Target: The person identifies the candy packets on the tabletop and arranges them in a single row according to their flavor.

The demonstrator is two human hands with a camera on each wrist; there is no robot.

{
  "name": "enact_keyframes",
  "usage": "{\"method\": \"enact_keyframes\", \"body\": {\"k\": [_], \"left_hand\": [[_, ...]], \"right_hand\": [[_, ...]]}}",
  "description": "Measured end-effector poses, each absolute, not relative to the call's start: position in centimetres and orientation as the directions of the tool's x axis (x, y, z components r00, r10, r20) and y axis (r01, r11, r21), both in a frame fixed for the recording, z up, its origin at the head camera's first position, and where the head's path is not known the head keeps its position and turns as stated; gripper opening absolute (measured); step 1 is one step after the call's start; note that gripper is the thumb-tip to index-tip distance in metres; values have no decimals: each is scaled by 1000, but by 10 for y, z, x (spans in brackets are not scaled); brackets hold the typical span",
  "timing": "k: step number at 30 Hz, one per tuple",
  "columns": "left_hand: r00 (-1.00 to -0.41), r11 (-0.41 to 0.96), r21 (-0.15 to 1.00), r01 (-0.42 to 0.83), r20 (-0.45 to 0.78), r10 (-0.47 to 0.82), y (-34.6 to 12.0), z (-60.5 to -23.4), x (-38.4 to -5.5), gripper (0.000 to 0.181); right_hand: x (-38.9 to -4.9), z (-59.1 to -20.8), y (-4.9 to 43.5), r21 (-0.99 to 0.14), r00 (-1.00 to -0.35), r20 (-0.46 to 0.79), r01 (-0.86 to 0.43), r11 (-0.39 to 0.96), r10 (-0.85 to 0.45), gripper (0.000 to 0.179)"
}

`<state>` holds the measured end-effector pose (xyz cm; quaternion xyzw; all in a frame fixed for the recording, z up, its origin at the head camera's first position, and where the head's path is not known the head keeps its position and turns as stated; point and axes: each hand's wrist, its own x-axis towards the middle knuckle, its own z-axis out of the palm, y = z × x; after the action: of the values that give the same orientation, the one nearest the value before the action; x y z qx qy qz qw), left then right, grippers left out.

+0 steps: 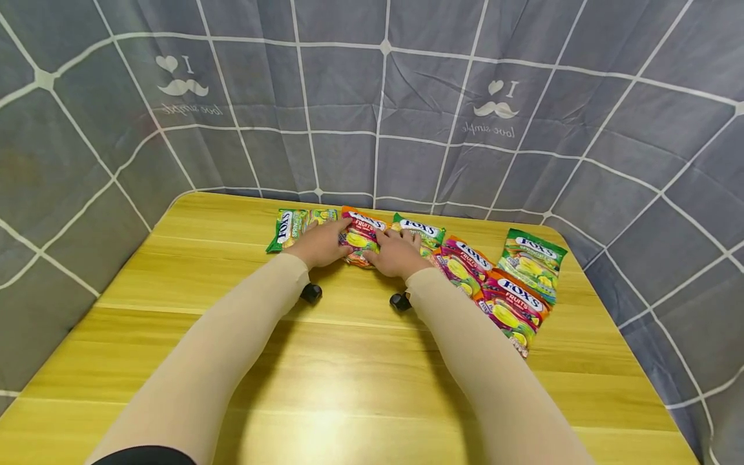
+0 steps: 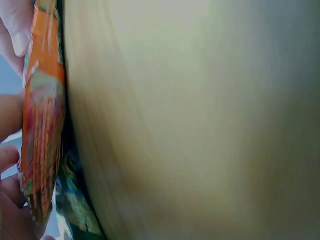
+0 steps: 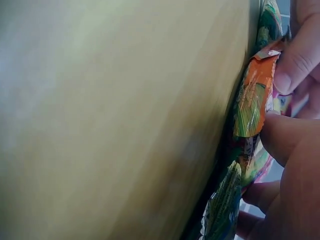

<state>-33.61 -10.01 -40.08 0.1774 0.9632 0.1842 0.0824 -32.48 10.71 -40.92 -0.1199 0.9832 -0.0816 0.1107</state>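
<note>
Sleeves (image 1: 241,323) outstretched, our left hand (image 1: 320,245) and right hand (image 1: 399,254) grip a Fruits bag (image 1: 361,236), apparently aligning it, gentle release seemingly needed next.

a small curtained-off table space, though whether it sits in a home, an office or a studio cannot be told. creased gray fabric (image 1: 343,77) with a white grid hangs behind and along both sides of a yellowish wood-grain table (image 1: 145,284), close to its edges. the cloth bears printed white hearts (image 1: 166,62), moustaches (image 1: 495,110) and the words "love simple" (the lettering reads backwards).
</note>
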Motion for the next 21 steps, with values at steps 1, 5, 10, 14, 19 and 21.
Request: {"method": "enact_keyframes", "body": {"k": [1,5,10,14,19,21], "left_hand": [[-924,861,402,311,-83,373,-99,-401,-336,76],[-934,832,473,290,-47,353,-96,-401,-338,68],[-949,795,549,258,-10,314,-95,-400,-339,58],[-960,768,592,244,35,279,-95,-399,-339,50],[-966,762,599,245,86,243,-96,-396,-335,43],[-966,759,600,252,112,233,-96,-395,-333,40]], "right_hand": [[-324,-409,107,-189,-947,-197,-217,958,-254,76],[-323,-409,106,-193,-948,-197,-211,958,-249,77],[-323,-411,105,-199,-948,-207,-200,959,-241,77],[-323,-410,104,-214,-949,-208,-193,958,-238,76],[-322,-410,104,-258,-952,-200,-177,950,-232,76],[-323,-411,105,-277,-955,-189,-171,945,-228,77]]}}
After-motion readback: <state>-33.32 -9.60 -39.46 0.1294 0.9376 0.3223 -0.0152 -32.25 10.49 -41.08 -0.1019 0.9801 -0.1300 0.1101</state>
